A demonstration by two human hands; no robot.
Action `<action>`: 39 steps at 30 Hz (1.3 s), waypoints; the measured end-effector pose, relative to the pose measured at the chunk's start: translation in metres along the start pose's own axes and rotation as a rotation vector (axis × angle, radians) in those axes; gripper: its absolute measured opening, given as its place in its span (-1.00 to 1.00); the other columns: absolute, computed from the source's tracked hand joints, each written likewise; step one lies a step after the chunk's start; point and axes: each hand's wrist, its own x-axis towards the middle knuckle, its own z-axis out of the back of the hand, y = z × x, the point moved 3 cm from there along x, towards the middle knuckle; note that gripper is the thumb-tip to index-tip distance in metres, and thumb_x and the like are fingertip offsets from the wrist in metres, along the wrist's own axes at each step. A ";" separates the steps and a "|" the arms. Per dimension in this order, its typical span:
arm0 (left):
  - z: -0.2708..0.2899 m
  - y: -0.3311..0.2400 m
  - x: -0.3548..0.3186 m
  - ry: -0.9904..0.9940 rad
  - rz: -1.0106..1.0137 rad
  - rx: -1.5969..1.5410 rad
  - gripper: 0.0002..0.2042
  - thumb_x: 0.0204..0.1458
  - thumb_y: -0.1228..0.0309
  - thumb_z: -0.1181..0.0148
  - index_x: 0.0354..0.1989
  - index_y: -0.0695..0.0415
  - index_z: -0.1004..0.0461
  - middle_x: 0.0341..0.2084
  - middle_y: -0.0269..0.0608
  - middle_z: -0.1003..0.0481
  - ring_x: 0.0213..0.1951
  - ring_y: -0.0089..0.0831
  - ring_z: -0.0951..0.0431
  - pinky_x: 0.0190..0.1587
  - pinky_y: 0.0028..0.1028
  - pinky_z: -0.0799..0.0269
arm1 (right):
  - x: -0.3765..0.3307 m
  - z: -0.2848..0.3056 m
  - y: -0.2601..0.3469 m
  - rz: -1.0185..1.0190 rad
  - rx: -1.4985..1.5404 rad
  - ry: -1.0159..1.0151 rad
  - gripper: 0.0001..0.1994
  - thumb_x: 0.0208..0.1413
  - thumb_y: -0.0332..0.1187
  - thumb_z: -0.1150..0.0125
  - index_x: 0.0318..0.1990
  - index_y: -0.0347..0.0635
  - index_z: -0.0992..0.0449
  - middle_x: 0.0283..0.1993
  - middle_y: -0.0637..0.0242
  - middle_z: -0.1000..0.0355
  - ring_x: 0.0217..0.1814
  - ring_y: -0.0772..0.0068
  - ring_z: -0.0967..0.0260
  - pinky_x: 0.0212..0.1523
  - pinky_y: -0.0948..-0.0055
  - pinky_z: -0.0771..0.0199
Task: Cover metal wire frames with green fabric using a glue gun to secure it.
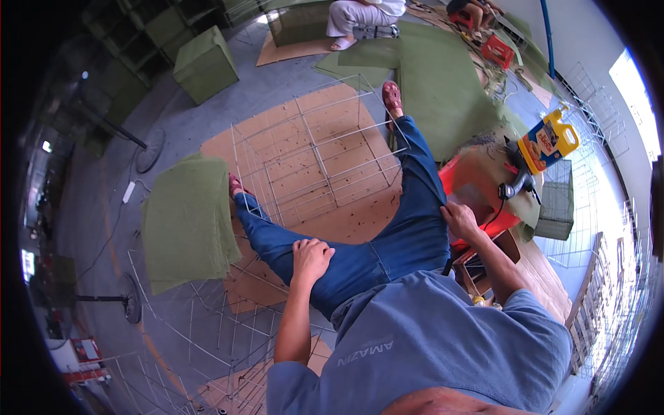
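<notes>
I sit with my legs apart in blue jeans [415, 166]. My left hand [312, 260] rests on my left thigh, its fingers loosely laid on the fabric and holding nothing. At the outer side of my right thigh, my right hand [460, 220] is closed with its fingertips on the jeans, seeming to pinch the cloth. Between my legs stands a wire frame [319, 161], an open box shape of thin metal rods, on brown cardboard [360, 225]. Neither hand touches it. Beside my left foot lies a stack of green sheets [185, 221].
To my right are a red-orange stool [494, 223], a yellow jug [550, 142] and a black corded tool [515, 187]. More wire frames [207, 318] stand at lower left. A green box [205, 66] sits far left. Green sheeting [443, 83] covers the far floor, where two other people sit.
</notes>
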 end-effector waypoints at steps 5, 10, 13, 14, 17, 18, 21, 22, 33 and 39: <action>0.002 0.002 0.003 -0.043 0.038 -0.129 -0.72 0.10 0.16 -0.23 -0.27 0.14 -0.60 -0.26 -0.10 -0.58 -0.09 -0.06 -0.52 0.02 -0.18 -0.36 | -0.001 0.032 0.008 -0.037 0.054 0.019 -0.65 0.30 -0.05 0.01 -0.27 -0.19 -0.44 -0.29 -0.06 -0.50 -0.15 -0.19 -0.45 -0.15 -0.06 -0.38; 0.019 0.037 -0.045 -0.365 0.654 0.213 -0.54 0.14 0.01 -0.16 -0.13 0.23 -0.49 -0.15 0.07 -0.54 -0.11 0.09 -0.54 -0.08 -0.03 -0.44 | 0.025 0.035 0.021 -0.066 0.111 -0.212 -0.58 0.30 0.01 0.01 -0.25 -0.23 -0.42 -0.23 -0.04 -0.48 -0.10 -0.17 -0.44 -0.11 -0.03 -0.39; 0.003 0.049 -0.066 -0.234 0.810 0.102 -0.54 0.26 -0.01 0.02 -0.21 0.24 -0.47 -0.25 0.15 -0.56 -0.18 0.18 -0.56 -0.15 0.09 -0.42 | 0.038 0.010 0.022 -0.046 0.004 -0.159 -0.57 0.31 0.04 0.03 -0.22 -0.23 -0.41 -0.20 -0.03 -0.47 -0.09 -0.16 -0.44 -0.10 -0.02 -0.41; 0.004 0.047 -0.067 -0.265 0.732 0.063 -0.56 0.28 0.03 0.06 -0.25 0.24 -0.46 -0.30 0.18 -0.56 -0.20 0.19 -0.55 -0.15 0.08 -0.41 | 0.043 0.000 0.020 -0.037 -0.087 -0.076 -0.56 0.31 0.05 0.04 -0.20 -0.22 -0.40 -0.19 -0.02 -0.47 -0.09 -0.15 -0.44 -0.10 -0.02 -0.41; -0.005 0.067 -0.089 -0.313 0.568 -0.019 -0.60 0.32 0.14 0.12 -0.34 0.25 -0.44 -0.37 0.26 -0.52 -0.25 0.24 -0.51 -0.18 0.09 -0.35 | 0.051 -0.005 0.026 0.003 -0.009 -0.062 -0.56 0.31 0.05 0.05 -0.25 -0.22 -0.42 -0.21 -0.03 -0.47 -0.09 -0.13 -0.44 -0.10 -0.01 -0.42; -0.013 0.066 -0.099 -0.319 0.518 -0.059 -0.60 0.32 0.15 0.10 -0.37 0.27 -0.43 -0.39 0.27 -0.50 -0.27 0.23 -0.51 -0.20 0.07 -0.34 | 0.051 -0.004 0.020 0.007 0.023 -0.049 -0.56 0.31 0.04 0.06 -0.28 -0.22 -0.42 -0.22 -0.03 -0.47 -0.08 -0.13 -0.44 -0.10 -0.01 -0.42; -0.017 0.071 -0.101 -0.225 0.557 -0.237 -0.59 0.30 0.17 0.04 -0.42 0.32 -0.41 -0.45 0.27 -0.47 -0.31 0.21 -0.51 -0.24 0.02 -0.34 | 0.051 0.003 0.005 -0.008 0.096 -0.068 -0.57 0.31 0.02 0.03 -0.31 -0.23 -0.44 -0.23 -0.03 -0.48 -0.08 -0.13 -0.44 -0.11 -0.01 -0.41; -0.016 0.078 -0.105 -0.141 0.668 -0.368 -0.59 0.29 0.18 0.01 -0.44 0.34 -0.40 -0.49 0.27 -0.45 -0.33 0.21 -0.51 -0.25 0.00 -0.34 | 0.041 0.004 0.003 0.001 0.135 -0.096 -0.58 0.30 0.00 0.00 -0.32 -0.24 -0.45 -0.23 -0.02 -0.48 -0.09 -0.12 -0.44 -0.11 0.00 -0.41; 0.095 0.000 0.096 -0.308 0.127 0.205 -0.59 0.09 0.19 -0.28 -0.02 0.23 -0.44 -0.12 0.03 -0.50 0.00 0.01 -0.46 0.02 -0.09 -0.34 | 0.234 0.062 0.025 -0.340 0.666 -0.383 -0.62 0.13 -0.16 -0.21 -0.01 -0.23 -0.54 0.00 -0.03 -0.53 0.07 0.04 -0.49 0.09 0.21 -0.44; 0.031 0.044 0.207 0.013 -0.025 0.112 -0.60 0.05 0.09 -0.29 -0.11 0.16 -0.50 -0.27 -0.01 -0.53 -0.15 -0.01 -0.52 -0.12 -0.11 -0.40 | 0.409 -0.027 -0.096 -0.342 0.145 -0.176 -0.55 0.12 -0.10 -0.21 0.01 -0.29 -0.52 0.01 -0.02 -0.53 0.09 -0.02 -0.47 0.14 0.13 -0.44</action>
